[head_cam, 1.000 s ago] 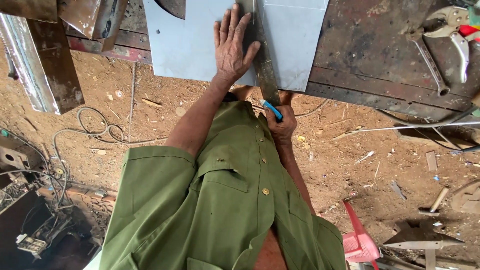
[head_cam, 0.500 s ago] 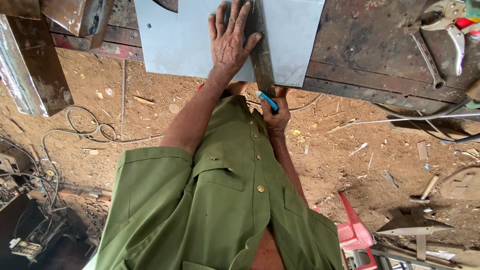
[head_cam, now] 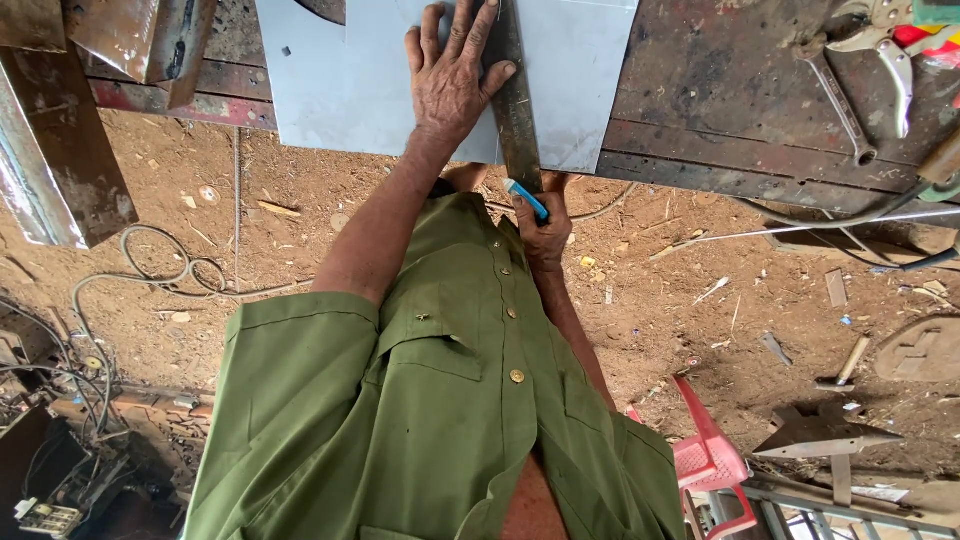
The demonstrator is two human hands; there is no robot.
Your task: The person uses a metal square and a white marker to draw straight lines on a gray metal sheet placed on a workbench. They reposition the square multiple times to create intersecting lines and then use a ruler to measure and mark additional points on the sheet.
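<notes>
From the head view, the left hand (head_cam: 452,75) lies flat and open, pinning a dark steel straightedge (head_cam: 516,120) across a grey metal sheet (head_cam: 350,90) on the workbench (head_cam: 720,110). The right hand (head_cam: 543,228) is closed around a blue marker (head_cam: 526,198) at the sheet's near edge. A clean line, I'd judge, needs the straightedge held firmly and the marker tip tight against it.

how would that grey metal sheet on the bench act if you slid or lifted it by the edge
The metal sheet looks thin and flat, so it would probably flex and wobble if lifted. Its smooth face may slide easily on the workbench; the left hand pressing the ruler onto it fits that. The overhanging edge is likely sharp.
</notes>
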